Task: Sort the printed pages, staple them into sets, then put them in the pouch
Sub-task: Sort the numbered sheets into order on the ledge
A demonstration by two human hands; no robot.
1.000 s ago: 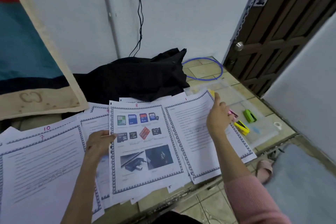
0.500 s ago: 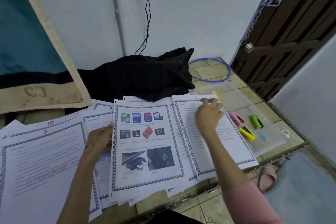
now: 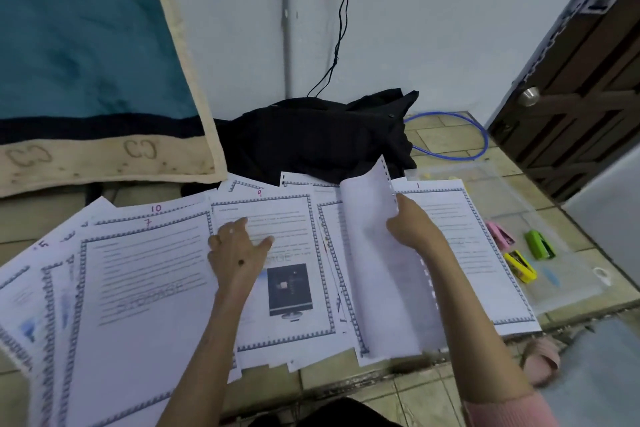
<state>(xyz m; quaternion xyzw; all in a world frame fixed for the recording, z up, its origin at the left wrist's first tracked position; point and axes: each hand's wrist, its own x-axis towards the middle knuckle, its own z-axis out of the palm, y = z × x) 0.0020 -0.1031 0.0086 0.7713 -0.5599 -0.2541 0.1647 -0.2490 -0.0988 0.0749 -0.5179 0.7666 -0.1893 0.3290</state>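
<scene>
Printed pages with hand-written numbers lie fanned across the floor. My right hand (image 3: 412, 225) pinches the top edge of a lifted sheet (image 3: 384, 274), which stands tilted with its blank back toward me. My left hand (image 3: 239, 246) rests flat with spread fingers on page 9 (image 3: 287, 291), which shows a dark picture. Page 1 (image 3: 481, 253) lies to the right, page 7 (image 3: 145, 291) and page 10 (image 3: 156, 210) to the left. A clear plastic pouch (image 3: 498, 180) lies at the right. On it sit three small staplers: pink (image 3: 500, 236), green (image 3: 539, 245) and yellow (image 3: 519, 267).
A black cloth bundle (image 3: 318, 135) lies behind the pages against the white wall. A blue cable loop (image 3: 481, 146) lies near a dark wooden door (image 3: 571, 80). A teal and cream blanket (image 3: 86, 62) hangs at the left. A pink slipper (image 3: 540, 357) sits at the lower right.
My right hand moved left from page 1 and lifted the picture page numbered 8, turning it over. That uncovered page 9, and my left hand moved onto it.
</scene>
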